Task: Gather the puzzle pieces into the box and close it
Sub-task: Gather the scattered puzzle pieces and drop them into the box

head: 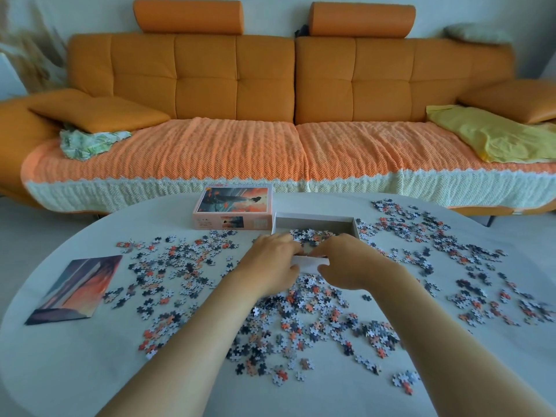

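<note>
— Where are the small grey-and-orange cardboard puzzle pieces [301,320]?
— Strewn over the white oval tabletop [75,371]; some lie in the open white cardboard box [313,221], centre back.
— And the fingers?
— On the left hand [270,263] and the right hand [346,263], curled over the box's near wall, gripping it.

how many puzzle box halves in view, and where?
2. The printed lid sits at the far middle of the table. The open white tray lies just right of it, its near wall gripped by the left hand and right hand. None seems hidden.
</note>
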